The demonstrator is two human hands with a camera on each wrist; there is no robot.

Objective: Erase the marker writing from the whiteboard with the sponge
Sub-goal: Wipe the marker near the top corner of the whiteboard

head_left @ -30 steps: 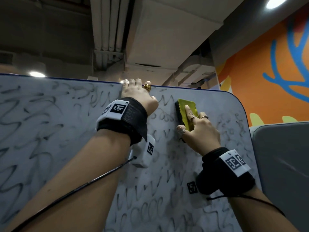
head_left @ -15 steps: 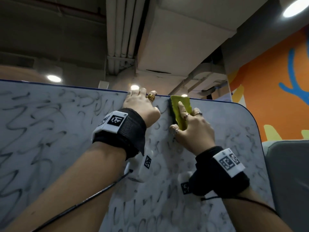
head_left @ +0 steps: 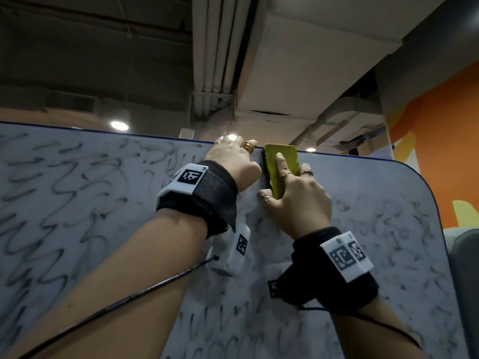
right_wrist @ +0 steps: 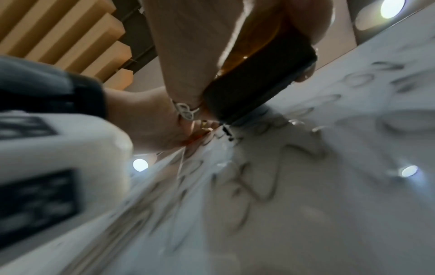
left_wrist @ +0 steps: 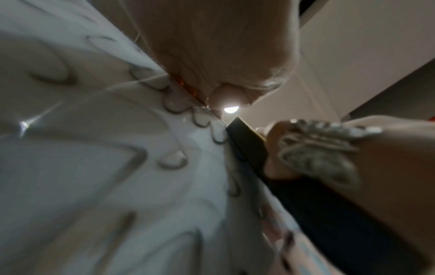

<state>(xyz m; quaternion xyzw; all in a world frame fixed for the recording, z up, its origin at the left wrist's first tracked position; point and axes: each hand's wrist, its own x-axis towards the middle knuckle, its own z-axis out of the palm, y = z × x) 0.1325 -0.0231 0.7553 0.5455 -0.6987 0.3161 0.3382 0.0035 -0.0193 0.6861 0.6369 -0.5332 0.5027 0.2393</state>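
Observation:
A large whiteboard [head_left: 77, 203] covered in dark marker scribbles fills the lower head view. My right hand [head_left: 293, 193] holds a yellow-green sponge [head_left: 285, 156] with a dark underside flat against the board, right at its top edge; the index finger lies along the sponge, and the thumb and other fingers clasp its sides. Just left of it, my left hand [head_left: 233, 156] grips the board's top edge, fingers hooked over it. The right wrist view shows the sponge [right_wrist: 254, 78] pressed on the scribbled board [right_wrist: 306, 186]. The left wrist view shows the sponge's dark side [left_wrist: 247, 141].
The board's rounded top-right corner [head_left: 420, 182] ends near an orange painted wall [head_left: 445, 151]. A grey panel [head_left: 464, 281] stands at the right. Ceiling ducts [head_left: 220, 47] and lamps are overhead. Smeared, fainter writing surrounds the sponge; bolder scribbles lie at the far left.
The right hand has slid the sponge up and slightly left, from below the top edge to the edge itself beside the left hand. The left hand keeps its grip.

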